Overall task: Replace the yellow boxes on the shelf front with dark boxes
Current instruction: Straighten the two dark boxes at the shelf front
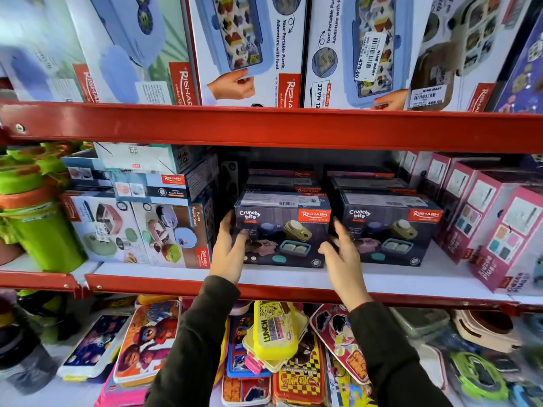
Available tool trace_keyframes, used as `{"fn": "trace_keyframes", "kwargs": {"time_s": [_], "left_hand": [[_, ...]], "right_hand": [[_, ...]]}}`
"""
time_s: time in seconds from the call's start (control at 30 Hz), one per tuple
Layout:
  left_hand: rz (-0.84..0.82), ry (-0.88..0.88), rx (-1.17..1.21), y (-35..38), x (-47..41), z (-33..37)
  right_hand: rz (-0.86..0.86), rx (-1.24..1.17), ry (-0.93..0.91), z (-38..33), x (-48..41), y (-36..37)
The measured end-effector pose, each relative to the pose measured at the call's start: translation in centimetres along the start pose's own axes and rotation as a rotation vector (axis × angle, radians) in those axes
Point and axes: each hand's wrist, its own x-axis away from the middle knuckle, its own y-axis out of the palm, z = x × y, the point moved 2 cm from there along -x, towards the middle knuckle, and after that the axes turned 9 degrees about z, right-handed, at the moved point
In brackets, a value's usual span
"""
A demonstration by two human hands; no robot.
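Two dark "Crunchy bite" boxes stand side by side at the front of the middle shelf (pixel 293 277): the left dark box (pixel 283 230) and the right dark box (pixel 388 230). More dark boxes are stacked behind them. My left hand (pixel 227 251) rests against the left side of the left dark box, fingers spread. My right hand (pixel 342 254) is at that box's right edge, in the gap between the two boxes, fingers apart; whether it touches is unclear. No yellow boxes show on this shelf.
Pastel lunch-box cartons (pixel 141 230) stand left of the dark boxes, pink cartons (pixel 482 218) to the right. Green bottles (pixel 38 218) fill the far left. Large blue-printed boxes (pixel 249 48) sit on the shelf above. Loose colourful lunch boxes (pixel 273 333) lie on the shelf below.
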Motion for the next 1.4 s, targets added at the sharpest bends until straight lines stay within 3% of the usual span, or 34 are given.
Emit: {"fn": "trace_keyframes", "kwargs": {"time_s": [0.27, 0.97, 1.2, 1.3, 1.4], "left_hand": [[-0.018, -0.083, 0.171, -0.4, 1.1, 0.0], [0.100, -0.001, 0.159, -2.4, 6.6, 0.2], [0.479, 0.218, 0.148, 0.6, 10.5, 1.0], [0.460, 0.342, 0.132, 3.5, 12.2, 2.1], [0.323, 0.465, 0.153, 7.6, 14.4, 3.8]], "right_hand": [[-0.046, -0.269, 0.066, -0.3, 1.3, -0.2], [-0.115, -0.293, 0.028, -0.4, 5.6, -3.1], [0.024, -0.328, -0.038, 0.1, 4.9, -6.5], [0.050, -0.328, -0.042, 0.6, 4.0, -8.7], [0.108, -0.320, -0.045, 1.6, 2.9, -11.1]]}}
